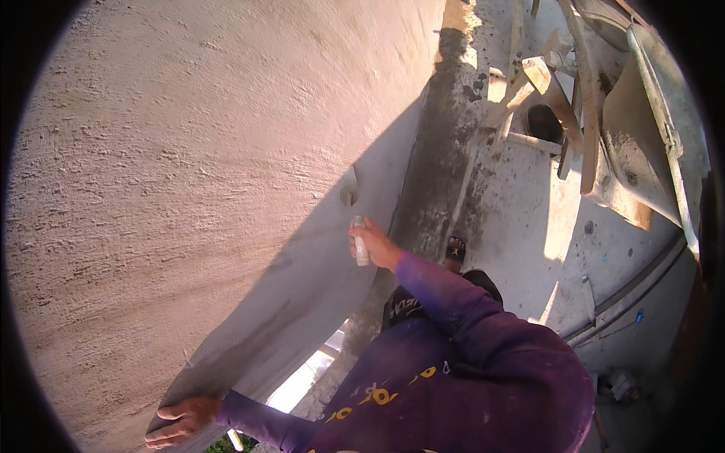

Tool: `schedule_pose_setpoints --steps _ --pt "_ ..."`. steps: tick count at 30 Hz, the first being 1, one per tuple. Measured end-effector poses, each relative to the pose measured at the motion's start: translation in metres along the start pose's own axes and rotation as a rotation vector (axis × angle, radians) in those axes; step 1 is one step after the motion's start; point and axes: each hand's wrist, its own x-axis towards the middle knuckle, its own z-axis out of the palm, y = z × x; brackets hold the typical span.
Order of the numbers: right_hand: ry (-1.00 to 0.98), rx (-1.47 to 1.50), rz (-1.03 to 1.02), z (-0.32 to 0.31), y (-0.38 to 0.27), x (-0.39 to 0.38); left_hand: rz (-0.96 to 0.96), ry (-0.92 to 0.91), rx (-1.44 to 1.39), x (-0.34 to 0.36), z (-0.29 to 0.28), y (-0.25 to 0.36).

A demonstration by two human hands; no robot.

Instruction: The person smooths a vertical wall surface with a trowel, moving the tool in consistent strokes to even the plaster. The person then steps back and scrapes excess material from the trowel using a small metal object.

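A rough, pale plastered wall (181, 136) fills the left of the head view, partly in shadow. Low at the left, my left hand (178, 424) rests on it with fingers apart, holding nothing. Near the middle, my right hand (374, 243) is closed round the white handle of a hand tool (361, 240). The tool's pale head (349, 189) is at the wall's surface just above the hand; its exact shape is hard to make out.
Wooden boards (547, 90) and a large bent panel (638, 143) lean in a jumble at upper right. Long dark rods (627, 291) lie at right on the concrete floor (513, 211). My sandalled foot (455, 249) stands beside the wall.
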Motion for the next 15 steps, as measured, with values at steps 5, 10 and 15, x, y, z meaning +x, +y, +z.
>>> schedule_pose_setpoints --steps 5,10,15 --pt "-0.061 0.013 0.026 0.006 -0.008 -0.007 -0.004 0.010 -0.001 -0.002 -0.001 0.004" --pt "0.018 -0.002 0.000 0.002 -0.011 0.004 0.010 0.026 0.001 -0.003 0.003 0.000" --pt "-0.062 -0.031 -0.018 0.037 -0.033 -0.012 0.017 0.017 0.012 -0.002 0.001 -0.002"
